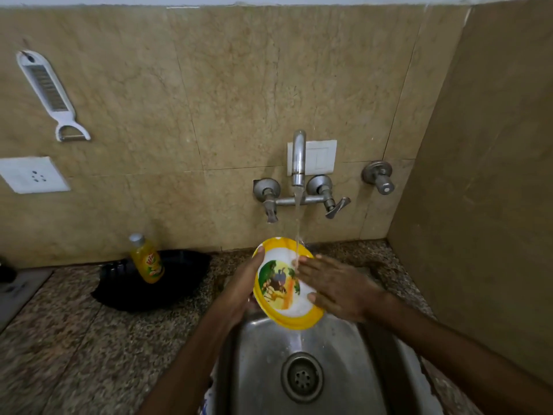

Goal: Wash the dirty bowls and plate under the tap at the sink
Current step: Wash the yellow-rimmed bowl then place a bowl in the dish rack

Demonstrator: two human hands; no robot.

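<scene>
Rinse step: yellow-rimmed round plastic plate [281, 290] with cartoon print is directly below the chrome wall tap [298, 157], tilted, likely so the stream drains into the steel sink [263, 354] beneath the tap. left hand [242, 286] grips its rim to steady it. right hand [338, 287] rubs the face with flat fingers.

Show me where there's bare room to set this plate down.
Widest bare patch: speckled granite counter left of the steel sink, in front of the black tray with the yellow soap bottle. The basin around the drain is bare too. Under the metal tap it is crowded.
</scene>
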